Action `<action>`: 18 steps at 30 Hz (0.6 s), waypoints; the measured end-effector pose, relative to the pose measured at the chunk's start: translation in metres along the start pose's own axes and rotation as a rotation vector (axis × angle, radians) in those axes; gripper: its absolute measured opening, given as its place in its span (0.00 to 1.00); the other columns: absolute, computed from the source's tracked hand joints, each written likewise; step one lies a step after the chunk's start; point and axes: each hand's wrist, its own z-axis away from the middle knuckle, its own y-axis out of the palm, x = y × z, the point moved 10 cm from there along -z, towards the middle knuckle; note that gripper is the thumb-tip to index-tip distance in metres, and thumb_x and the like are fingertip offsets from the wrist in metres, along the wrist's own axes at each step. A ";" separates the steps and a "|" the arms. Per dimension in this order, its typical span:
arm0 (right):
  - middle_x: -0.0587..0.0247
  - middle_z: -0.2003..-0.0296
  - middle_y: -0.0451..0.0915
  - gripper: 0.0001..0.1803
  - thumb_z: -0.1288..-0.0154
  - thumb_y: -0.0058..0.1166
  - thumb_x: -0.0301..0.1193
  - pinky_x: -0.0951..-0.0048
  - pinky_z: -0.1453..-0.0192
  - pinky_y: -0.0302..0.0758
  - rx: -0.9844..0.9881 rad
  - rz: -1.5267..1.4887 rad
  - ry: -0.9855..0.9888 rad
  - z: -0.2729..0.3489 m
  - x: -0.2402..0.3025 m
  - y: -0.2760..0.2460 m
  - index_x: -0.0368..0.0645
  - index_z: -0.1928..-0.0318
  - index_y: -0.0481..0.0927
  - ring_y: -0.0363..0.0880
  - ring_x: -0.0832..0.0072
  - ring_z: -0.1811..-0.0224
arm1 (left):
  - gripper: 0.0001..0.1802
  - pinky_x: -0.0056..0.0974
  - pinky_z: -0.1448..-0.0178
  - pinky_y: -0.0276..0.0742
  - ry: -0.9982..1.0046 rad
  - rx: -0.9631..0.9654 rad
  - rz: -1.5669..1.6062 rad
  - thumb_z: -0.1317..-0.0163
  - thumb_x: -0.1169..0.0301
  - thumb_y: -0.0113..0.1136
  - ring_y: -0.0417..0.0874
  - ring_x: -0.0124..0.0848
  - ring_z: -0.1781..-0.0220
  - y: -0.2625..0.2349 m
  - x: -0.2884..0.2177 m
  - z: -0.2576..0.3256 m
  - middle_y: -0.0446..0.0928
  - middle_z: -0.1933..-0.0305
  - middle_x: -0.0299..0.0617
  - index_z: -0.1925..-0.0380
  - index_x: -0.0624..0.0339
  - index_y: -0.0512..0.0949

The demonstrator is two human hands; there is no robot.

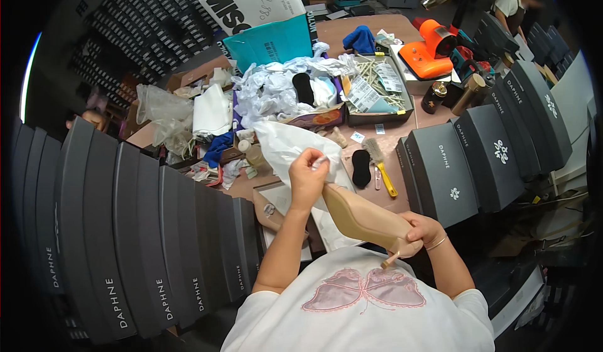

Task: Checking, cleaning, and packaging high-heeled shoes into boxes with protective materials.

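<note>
- Rows of dark grey shoe boxes (125, 239) stand on end to the left of the beige high-heeled shoe (361, 217), and a second row (483, 157) fans out to its right; both walls flank the work area.
- The brown surface (402, 138) stretches away beyond the shoe, crowded with crumpled white paper (270, 88), an open tray of tags (377, 88) and an orange tool (430, 50) at the far side.
- A white tissue sheet (282, 148) lies just beyond the shoe's toe, its near edge gathered up at the left hand.
- The shoe is held above the person's lap, its long axis running from the toe at upper left to the heel at lower right, the thin heel pointing down toward the person's shirt.
- The right hand (422, 231) is closed around the heel end, carrying the shoe.
- The left hand (308, 176) sits at the toe end, the nearer hand to the tissue, fingers pinched shut on a small wad of it just at the shoe's opening.
- A yellow-handled brush (380, 163) and a black insole (361, 166) lie on the surface just past the toe, to the right of the tissue.
</note>
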 end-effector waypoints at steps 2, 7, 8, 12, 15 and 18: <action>0.58 0.51 0.77 0.39 0.47 0.65 0.36 0.76 0.48 0.75 -0.109 0.119 -0.024 -0.032 -0.005 -0.010 0.30 0.38 0.65 0.77 0.76 0.51 | 0.06 0.28 0.64 0.72 0.029 0.145 -0.020 0.47 0.76 0.62 0.76 0.21 0.71 0.010 -0.021 0.027 0.78 0.75 0.37 0.70 0.67 0.77; 0.62 0.52 0.74 0.30 0.38 0.59 0.33 0.77 0.49 0.74 -0.270 0.258 -0.030 -0.064 -0.007 -0.029 0.32 0.39 0.65 0.73 0.81 0.51 | 0.11 0.32 0.66 0.73 0.097 0.110 -0.300 0.47 0.79 0.60 0.78 0.30 0.73 -0.035 -0.010 0.045 0.78 0.73 0.43 0.62 0.65 0.80; 0.60 0.50 0.74 0.31 0.37 0.58 0.33 0.72 0.48 0.76 -0.204 0.078 0.009 -0.062 -0.011 -0.017 0.35 0.37 0.64 0.75 0.77 0.50 | 0.13 0.33 0.67 0.73 0.205 0.076 -0.263 0.48 0.80 0.60 0.78 0.32 0.73 -0.036 -0.016 0.052 0.78 0.72 0.45 0.60 0.64 0.81; 0.58 0.45 0.72 0.31 0.37 0.57 0.33 0.63 0.42 0.76 -0.197 -0.262 -0.168 -0.078 -0.001 0.024 0.42 0.35 0.62 0.75 0.67 0.44 | 0.25 0.41 0.71 0.72 0.594 0.175 -0.273 0.56 0.84 0.61 0.75 0.40 0.76 -0.011 -0.082 0.106 0.72 0.76 0.44 0.53 0.59 0.81; 0.60 0.43 0.74 0.25 0.31 0.49 0.33 0.63 0.38 0.73 -0.406 -0.533 -0.401 -0.115 -0.016 0.015 0.41 0.36 0.64 0.77 0.66 0.45 | 0.25 0.39 0.75 0.70 0.817 0.383 -0.186 0.60 0.83 0.61 0.74 0.37 0.79 0.029 -0.104 0.141 0.73 0.76 0.42 0.56 0.60 0.82; 0.58 0.43 0.74 0.25 0.32 0.50 0.33 0.63 0.40 0.74 -0.457 -0.359 -0.487 -0.123 -0.016 -0.005 0.41 0.36 0.65 0.78 0.65 0.46 | 0.26 0.38 0.74 0.71 0.802 0.358 -0.223 0.59 0.82 0.62 0.75 0.37 0.78 0.031 -0.073 0.145 0.72 0.76 0.41 0.53 0.61 0.81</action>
